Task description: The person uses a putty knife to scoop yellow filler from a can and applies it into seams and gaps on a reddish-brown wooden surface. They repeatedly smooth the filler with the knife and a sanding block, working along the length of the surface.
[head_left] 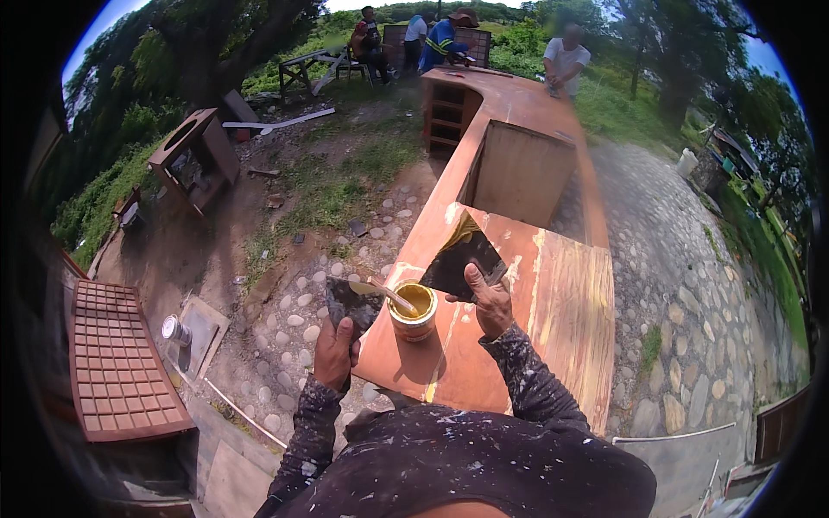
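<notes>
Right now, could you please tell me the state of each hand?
Left hand: closed, holding a dark, pale-smeared flat plate.
Right hand: closed, holding a larger dark flat plate with yellow paste near its top.

Sunlight falls on stone paving (678, 371), bare dirt (207, 237) and patchy grass (315, 203), edged by leafy trees (691, 60) and shrubs (522, 56).

Bright outdoor daylight, dark shadow beside the can (414, 329), fisheye-curved edges, black corners.
</notes>
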Demonstrator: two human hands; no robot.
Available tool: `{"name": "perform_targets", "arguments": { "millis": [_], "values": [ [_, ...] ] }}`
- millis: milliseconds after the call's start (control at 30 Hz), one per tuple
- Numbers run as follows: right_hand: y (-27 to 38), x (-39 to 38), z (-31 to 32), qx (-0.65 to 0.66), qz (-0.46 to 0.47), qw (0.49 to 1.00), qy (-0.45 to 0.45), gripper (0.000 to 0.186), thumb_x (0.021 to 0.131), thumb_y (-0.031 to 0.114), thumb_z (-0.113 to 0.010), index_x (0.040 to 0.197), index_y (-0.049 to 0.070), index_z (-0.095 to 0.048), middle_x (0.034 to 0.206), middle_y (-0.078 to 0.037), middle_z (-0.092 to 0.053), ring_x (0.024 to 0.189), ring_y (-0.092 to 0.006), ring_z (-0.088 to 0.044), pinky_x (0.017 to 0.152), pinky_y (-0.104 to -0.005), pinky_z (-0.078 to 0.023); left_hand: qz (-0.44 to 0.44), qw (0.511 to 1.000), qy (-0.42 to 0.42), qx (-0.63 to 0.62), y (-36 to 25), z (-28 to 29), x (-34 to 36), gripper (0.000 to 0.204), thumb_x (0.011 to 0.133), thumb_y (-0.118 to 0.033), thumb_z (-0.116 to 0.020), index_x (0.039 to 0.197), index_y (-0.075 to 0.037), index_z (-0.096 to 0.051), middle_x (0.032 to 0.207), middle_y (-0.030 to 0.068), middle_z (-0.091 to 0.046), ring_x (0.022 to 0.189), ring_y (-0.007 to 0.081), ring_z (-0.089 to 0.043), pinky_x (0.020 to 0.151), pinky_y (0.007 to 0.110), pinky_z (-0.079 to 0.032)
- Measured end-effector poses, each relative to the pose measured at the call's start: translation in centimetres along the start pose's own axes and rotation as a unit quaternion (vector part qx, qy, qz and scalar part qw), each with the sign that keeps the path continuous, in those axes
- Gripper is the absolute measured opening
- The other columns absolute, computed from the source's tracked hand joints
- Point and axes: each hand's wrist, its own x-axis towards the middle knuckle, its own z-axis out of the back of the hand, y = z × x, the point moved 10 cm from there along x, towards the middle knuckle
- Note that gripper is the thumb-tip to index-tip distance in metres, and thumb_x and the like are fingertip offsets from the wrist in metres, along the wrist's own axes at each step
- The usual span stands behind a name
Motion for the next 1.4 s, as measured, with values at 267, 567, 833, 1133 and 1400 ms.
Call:
{"name": "perform_targets", "arguments": {
  "millis": [267,567,833,1133,1400],
  "values": [
    [3.5,-1.4,0.8,-0.051,0.222,0.957,-0.179,0.026,0.096,0.022,-0.069,0.112,0.003,-0.065,0.102,0.001,-0.066,0.089,-0.0093,-0.058,0.079,-0.0273,-0.047,-0.002,0.994,0.111,-0.007,-3.5,-8.1,2.5,0.034,0.104,-0.04,-0.051,0.112,-0.007,-0.05,0.074,-0.0033,-0.048,0.052,0.0029,-0.043,0.042,0.019,-0.035],
    [3.4,-4.4,-3.6,-0.112,0.302,0.921,-0.22,0.011,0.098,0.014,-0.064,0.097,0.004,-0.066,0.092,0.004,-0.064,0.078,-0.0052,-0.052,0.067,-0.0244,-0.043,-0.003,0.975,0.221,0.006,-4.7,-8.7,5.5,0.032,0.105,-0.038,-0.05,0.114,-0.007,-0.05,0.072,-0.0041,-0.048,0.05,0.0021,-0.039,0.042,0.018,-0.033],
    [1.3,-3.0,-6.3,-0.095,0.169,0.98,-0.054,0.027,0.099,0.012,-0.062,0.121,-0.002,-0.061,0.116,-0.008,-0.067,0.104,-0.015,-0.063,0.092,-0.0296,-0.052,-0.031,0.962,0.268,0.043,-4.7,-7.1,6.7,0.031,0.103,-0.039,-0.053,0.108,-0.008,-0.049,0.074,-0.0047,-0.049,0.054,0.0017,-0.041,0.043,0.018,-0.034],
    [0.6,-4.2,-5.5,-0.257,0.051,0.959,0.109,0.031,0.098,0.012,-0.063,0.126,-0.002,-0.06,0.115,-0.008,-0.069,0.098,-0.0148,-0.064,0.088,-0.0307,-0.052,-0.04,0.965,0.26,0.019,-1.6,-6.1,7.6,0.039,0.103,-0.039,-0.052,0.12,-0.004,-0.049,0.089,-0.0015,-0.059,0.06,0.0016,-0.043,0.051,0.019,-0.038],
    [-0.8,-4.0,-1.5,-0.597,-0.011,0.786,0.163,0.052,0.084,0.003,-0.055,0.136,0.009,-0.055,0.096,-0.022,-0.067,0.084,-0.0384,-0.065,0.075,-0.0395,-0.054,0.04,0.966,0.249,0.057,-0.2,-5.0,8.3,0.033,0.105,-0.036,-0.048,0.121,-0.007,-0.047,0.077,-0.0038,-0.05,0.057,0.0025,-0.04,0.048,0.019,-0.037]
  ]
}}
